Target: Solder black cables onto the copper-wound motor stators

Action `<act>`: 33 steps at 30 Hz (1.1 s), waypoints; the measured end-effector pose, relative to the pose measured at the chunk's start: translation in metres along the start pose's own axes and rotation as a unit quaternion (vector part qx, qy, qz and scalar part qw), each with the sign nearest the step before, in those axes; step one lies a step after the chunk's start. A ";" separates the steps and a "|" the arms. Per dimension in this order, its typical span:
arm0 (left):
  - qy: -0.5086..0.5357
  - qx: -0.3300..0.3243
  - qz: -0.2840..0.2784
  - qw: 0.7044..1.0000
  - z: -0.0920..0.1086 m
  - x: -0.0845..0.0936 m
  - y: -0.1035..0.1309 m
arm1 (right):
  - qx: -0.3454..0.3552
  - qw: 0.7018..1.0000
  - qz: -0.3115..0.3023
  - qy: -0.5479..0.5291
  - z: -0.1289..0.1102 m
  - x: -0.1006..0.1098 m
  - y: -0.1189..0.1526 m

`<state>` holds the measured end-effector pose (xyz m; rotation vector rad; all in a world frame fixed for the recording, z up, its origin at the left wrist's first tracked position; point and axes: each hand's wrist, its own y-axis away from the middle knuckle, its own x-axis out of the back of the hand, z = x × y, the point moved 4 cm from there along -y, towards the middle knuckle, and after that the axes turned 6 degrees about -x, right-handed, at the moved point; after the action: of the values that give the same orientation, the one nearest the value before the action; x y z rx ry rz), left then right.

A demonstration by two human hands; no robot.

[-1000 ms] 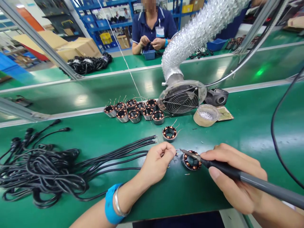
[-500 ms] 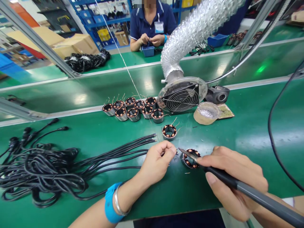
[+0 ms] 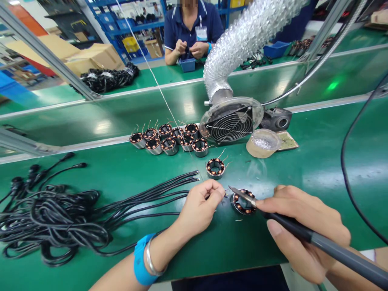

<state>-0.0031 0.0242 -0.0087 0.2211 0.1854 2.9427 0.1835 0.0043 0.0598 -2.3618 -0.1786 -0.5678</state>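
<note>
My left hand [image 3: 201, 204] is closed in a pinch on the stripped end of a black cable, and fine wire ends poke out past the fingertips. In my right hand [image 3: 318, 230] is a soldering iron [image 3: 342, 251], gripped like a pen. Its metal tip points left, a short gap from the wire ends. Beneath the tip a copper-wound stator [image 3: 239, 209] lies on the green bench, partly covered by the iron. Another stator [image 3: 215, 175] with loose copper leads sits just behind. More black cables [image 3: 163, 185] stretch to the left, their stripped ends near my left hand.
Several stators [image 3: 154, 149] stand in rows by the back ledge. A fume fan [image 3: 232, 124] with a silver duct [image 3: 226, 52] is beside a round tub [image 3: 259, 149] of shiny material. Coiled cables [image 3: 60, 222] lie left; a co-worker [image 3: 194, 24] sits opposite.
The soldering iron's tip has drawn slightly right, away from the wire ends, as my right hand shifted right. My left hand keeps its pinch in the same place.
</note>
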 end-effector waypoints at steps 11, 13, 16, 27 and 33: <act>0.006 0.003 -0.005 1.000 0.001 0.000 0.001 | 0.009 1.000 0.002 -0.006 0.000 0.000 -0.001; 0.008 0.006 -0.007 1.000 0.001 -0.001 0.001 | 0.007 1.000 0.004 -0.006 0.000 0.000 -0.001; 0.012 0.010 -0.014 1.000 0.001 -0.001 0.001 | 0.008 1.000 0.007 -0.004 0.001 0.001 -0.002; 0.014 -0.021 -0.109 0.994 0.004 -0.002 0.012 | 0.015 0.994 -0.106 -0.035 0.021 -0.038 -0.009; -0.172 -0.073 -0.129 0.974 0.028 0.006 0.014 | 0.016 0.997 -0.064 -0.043 0.019 -0.032 -0.009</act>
<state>-0.0074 0.0146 0.0214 0.6254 -0.0484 2.5939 0.1587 0.0247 0.0382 -2.3565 -0.3771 -0.5194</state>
